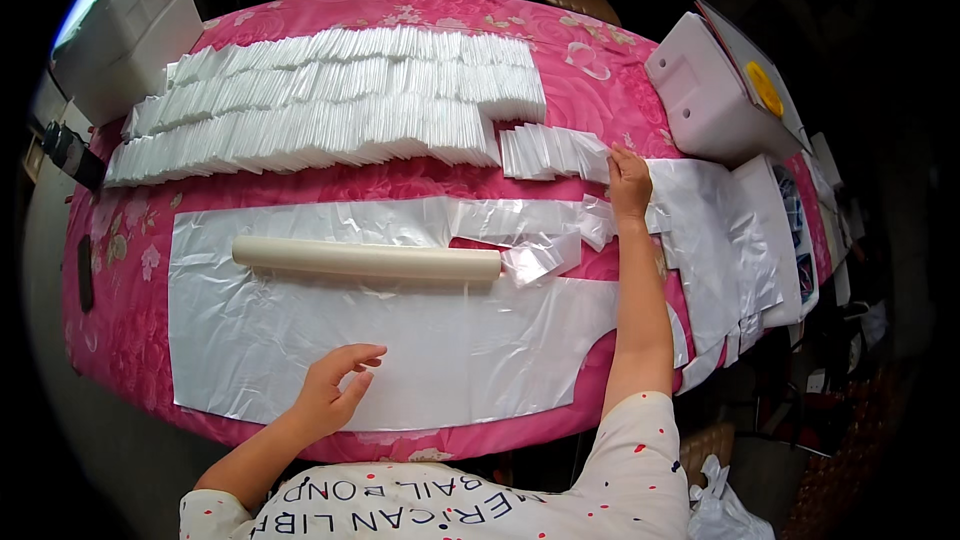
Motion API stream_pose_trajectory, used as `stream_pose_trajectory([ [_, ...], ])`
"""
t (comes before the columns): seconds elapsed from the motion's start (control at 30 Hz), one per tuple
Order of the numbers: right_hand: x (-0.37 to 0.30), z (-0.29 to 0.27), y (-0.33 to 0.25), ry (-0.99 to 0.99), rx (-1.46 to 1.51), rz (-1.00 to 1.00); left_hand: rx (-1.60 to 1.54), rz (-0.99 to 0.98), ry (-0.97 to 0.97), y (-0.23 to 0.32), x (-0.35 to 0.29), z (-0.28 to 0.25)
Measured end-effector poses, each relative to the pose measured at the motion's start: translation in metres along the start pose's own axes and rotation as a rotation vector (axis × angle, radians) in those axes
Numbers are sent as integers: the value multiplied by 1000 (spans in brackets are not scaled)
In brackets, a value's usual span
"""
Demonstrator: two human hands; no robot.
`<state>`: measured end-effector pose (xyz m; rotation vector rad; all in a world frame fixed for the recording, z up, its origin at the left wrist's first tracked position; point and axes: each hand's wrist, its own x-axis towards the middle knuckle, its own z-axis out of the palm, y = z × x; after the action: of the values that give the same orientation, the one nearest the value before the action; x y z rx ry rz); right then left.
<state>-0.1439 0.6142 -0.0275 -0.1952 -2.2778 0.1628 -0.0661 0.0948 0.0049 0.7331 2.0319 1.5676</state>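
- Packets, thin and white, stand in three long rows across the far half of the table, beyond the sheet.
- Short row: it leans just beside the right end of the nearest long row. I'd press lightly here, squaring each packet to its neighbour, since such thin stuff likely creases and slides.
- My right hand is at this row's right end, fingertips drawn close together; whether they pinch a packet I cannot tell.
- My left hand hangs over the sheet's near part, thumb apart from loosely curved fingers, holding nothing. It could steady the short row's other end.
- Table: its pink cloth shows beyond the short row, so I judge there is room to lift my right hand away from me.
- Sheet: its near edge lies close to the table's; I'd keep my sleeves off it.
- Film pile: just right of my right wrist, so little sideways room.
- Foam box: bounds the far right.
- Roll: lies across the sheet and might turn if knocked.
- Loose pieces: just beside the roll's right end, easily dragged by my forearm.
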Motion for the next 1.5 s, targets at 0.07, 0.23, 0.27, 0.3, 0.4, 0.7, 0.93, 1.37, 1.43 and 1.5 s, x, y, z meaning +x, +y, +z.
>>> stream_pose_trajectory([
  [0.07,-17,1,-1,-141,32,-43,49,8,-10,2,7,-1],
  [0.23,-24,-7,-4,-270,77,-27,66,-7,-39,5,21,-3],
  [0.27,-22,-8,-1,-298,88,-6,66,-2,-48,5,23,-2],
  [0.3,-20,-8,0,-327,101,13,67,3,-56,5,23,0],
  [0.4,-4,-8,-5,-299,226,296,101,20,-81,7,24,5],
  [0.7,11,47,-2,-520,-8,89,131,32,-60,1,12,2],
  [0.93,7,56,4,-484,126,147,95,60,-77,14,42,-1],
  [1.37,8,55,11,-235,389,628,-373,-450,51,54,308,103],
  [1.43,7,56,6,-219,446,641,-306,-528,110,54,327,113],
  [1.5,7,60,9,-218,431,626,-256,-591,195,53,340,122],
])
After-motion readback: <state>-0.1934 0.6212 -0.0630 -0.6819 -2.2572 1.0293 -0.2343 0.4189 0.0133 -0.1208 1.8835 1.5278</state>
